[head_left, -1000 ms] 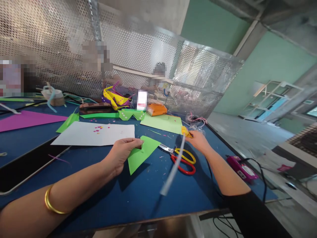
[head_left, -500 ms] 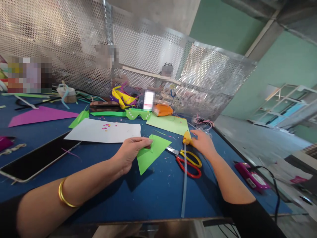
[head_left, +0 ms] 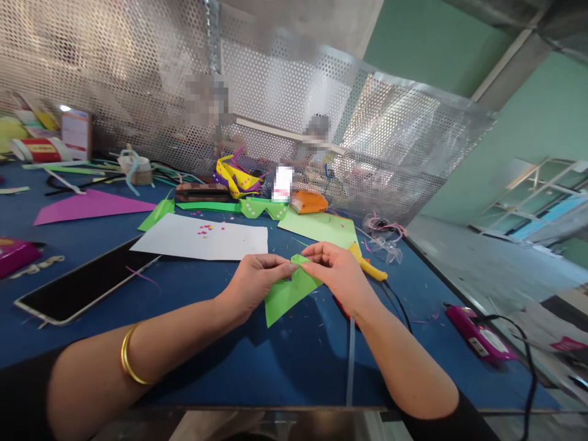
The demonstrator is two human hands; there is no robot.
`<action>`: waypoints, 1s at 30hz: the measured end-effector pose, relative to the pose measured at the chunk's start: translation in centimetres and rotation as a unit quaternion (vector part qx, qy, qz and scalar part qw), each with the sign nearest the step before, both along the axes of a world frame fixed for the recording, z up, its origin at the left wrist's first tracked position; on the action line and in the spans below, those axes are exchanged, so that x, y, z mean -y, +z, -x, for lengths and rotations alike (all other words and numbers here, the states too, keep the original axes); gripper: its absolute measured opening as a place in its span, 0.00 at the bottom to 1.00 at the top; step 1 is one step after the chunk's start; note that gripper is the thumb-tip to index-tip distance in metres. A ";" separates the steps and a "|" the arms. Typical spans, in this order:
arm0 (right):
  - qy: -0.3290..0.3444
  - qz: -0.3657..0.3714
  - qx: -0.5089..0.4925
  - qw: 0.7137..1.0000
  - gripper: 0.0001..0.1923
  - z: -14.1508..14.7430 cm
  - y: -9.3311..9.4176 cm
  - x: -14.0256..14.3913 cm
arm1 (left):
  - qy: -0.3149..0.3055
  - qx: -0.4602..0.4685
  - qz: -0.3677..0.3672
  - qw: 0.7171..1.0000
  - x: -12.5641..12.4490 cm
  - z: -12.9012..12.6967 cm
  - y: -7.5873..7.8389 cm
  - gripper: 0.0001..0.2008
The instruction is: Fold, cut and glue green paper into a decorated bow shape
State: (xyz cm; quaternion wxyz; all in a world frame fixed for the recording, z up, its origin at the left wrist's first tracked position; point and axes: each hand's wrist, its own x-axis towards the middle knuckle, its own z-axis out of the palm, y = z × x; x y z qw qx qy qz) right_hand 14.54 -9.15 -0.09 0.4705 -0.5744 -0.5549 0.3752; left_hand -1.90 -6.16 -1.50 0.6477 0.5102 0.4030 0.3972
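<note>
At centre frame, the left hand (head_left: 257,283) and right hand (head_left: 339,273) are both pinching the top edge of a folded green paper (head_left: 288,291) just above the blue table (head_left: 257,361), with a white sheet (head_left: 202,239) lying farther back, upper left of it.

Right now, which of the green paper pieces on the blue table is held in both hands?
The folded bright green paper piece, pinched at its top by left hand and right hand. The pale green sheet and green strip lie untouched behind.
</note>
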 end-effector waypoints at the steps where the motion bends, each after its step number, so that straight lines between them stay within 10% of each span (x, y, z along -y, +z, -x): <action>1: -0.001 0.003 0.000 1.000 0.14 0.0 -0.2 0.0 | 0.000 -0.003 0.001 1.000 0.0 0.0 -0.1 0.09; 20: 0.035 0.044 -0.025 0.998 0.11 -0.6 -1.4 -0.1 | -0.031 -0.018 -0.049 0.998 -0.8 -0.4 -0.7 0.11; 30: 0.001 0.043 -0.087 0.995 0.19 -0.2 -1.6 -0.1 | 0.082 0.004 -0.080 0.993 -1.0 -0.3 -1.3 0.10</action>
